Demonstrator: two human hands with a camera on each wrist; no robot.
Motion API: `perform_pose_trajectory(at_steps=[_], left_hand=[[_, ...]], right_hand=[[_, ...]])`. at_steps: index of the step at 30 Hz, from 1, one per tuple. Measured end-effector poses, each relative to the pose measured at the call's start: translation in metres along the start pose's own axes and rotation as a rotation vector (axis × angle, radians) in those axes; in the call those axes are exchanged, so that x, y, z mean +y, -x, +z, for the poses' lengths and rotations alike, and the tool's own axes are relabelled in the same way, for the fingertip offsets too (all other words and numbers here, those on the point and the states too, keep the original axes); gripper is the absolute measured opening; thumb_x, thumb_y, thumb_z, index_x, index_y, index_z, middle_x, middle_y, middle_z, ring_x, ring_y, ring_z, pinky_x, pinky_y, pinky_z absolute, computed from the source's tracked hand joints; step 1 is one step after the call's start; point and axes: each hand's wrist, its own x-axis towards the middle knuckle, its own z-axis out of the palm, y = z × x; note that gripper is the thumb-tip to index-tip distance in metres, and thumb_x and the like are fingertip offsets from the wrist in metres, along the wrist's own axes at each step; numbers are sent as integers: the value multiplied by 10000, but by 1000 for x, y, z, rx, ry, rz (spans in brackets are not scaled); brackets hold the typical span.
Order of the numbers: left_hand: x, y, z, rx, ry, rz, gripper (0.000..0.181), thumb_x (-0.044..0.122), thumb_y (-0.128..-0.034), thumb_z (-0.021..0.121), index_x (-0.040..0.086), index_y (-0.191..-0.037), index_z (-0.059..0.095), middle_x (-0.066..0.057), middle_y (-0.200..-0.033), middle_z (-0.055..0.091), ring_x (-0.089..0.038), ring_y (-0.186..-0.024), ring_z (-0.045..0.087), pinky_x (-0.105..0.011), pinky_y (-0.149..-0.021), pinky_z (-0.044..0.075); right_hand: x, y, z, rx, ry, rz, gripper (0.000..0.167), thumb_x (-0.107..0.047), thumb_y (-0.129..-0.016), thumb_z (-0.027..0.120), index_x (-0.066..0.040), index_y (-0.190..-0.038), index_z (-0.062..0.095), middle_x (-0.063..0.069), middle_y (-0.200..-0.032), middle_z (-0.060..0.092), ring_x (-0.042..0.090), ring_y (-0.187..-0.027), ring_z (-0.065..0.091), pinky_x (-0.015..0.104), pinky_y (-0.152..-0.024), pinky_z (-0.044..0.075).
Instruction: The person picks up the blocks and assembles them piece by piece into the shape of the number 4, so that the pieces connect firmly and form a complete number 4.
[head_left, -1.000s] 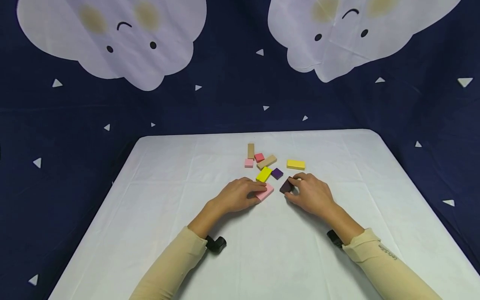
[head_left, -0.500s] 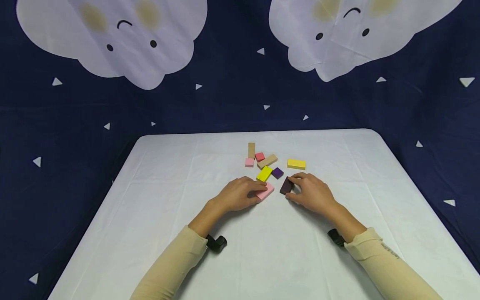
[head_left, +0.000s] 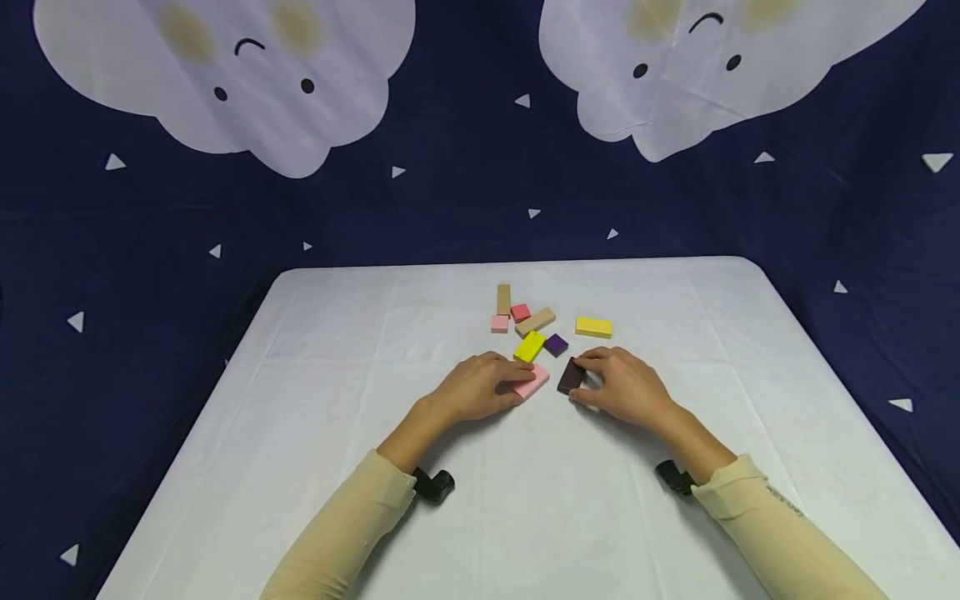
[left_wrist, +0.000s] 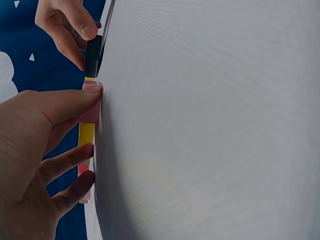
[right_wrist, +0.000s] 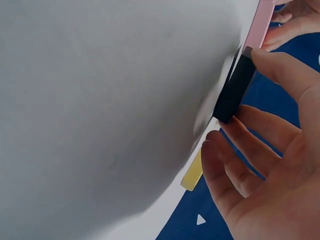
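Observation:
My left hand [head_left: 476,390] pinches a pink rectangular block [head_left: 536,383] that lies flat on the white-covered table. In the left wrist view, the thumb presses on the near end of this pink block [left_wrist: 90,114]. Just to the right, my right hand [head_left: 624,387] holds a dark, nearly black block [head_left: 571,377] by its ends. Thumb and fingertips grip that dark block [right_wrist: 234,90] in the right wrist view, where its lower edge seems slightly tilted to the cloth. A narrow gap separates the two held blocks in the head view.
Behind the hands lie a bright yellow block [head_left: 529,346], a purple block [head_left: 556,345], two tan blocks [head_left: 503,299], a red block [head_left: 521,312] and a small pink block [head_left: 499,323]. Another yellow block [head_left: 593,327] lies apart, right. The white tablecloth [head_left: 525,500] stretches toward me.
My right hand has turned the dark block a little and shifted it slightly left and nearer to me. The left hand and the pink block have stayed nearly still.

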Motion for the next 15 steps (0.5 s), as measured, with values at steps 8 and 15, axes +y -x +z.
perform_pose_trajectory(at_steps=[8,15], left_hand=[[0,0,-1,-8,-1,-21,454,300,-886,701,278,-1329,602,111,-1317,572,-119,-1152,532,-378,-965,422],[0,0,0,-4,1,3,446,303,-894,693,240,-1327,606,104,-1334,559,-124,-1163,532,-376,-962,427]], right_hand=[[-3,4,0,-23,-20,-75,609,-455,-793,751,-89,-1268,646,41,-1273,593,282,-1181,513,492,-949,417],[-9,13,-1,-32,-45,-140,582,-451,-786,763,-103,-1243,666,21,-1261,601,248,-1154,538,475,-940,429]])
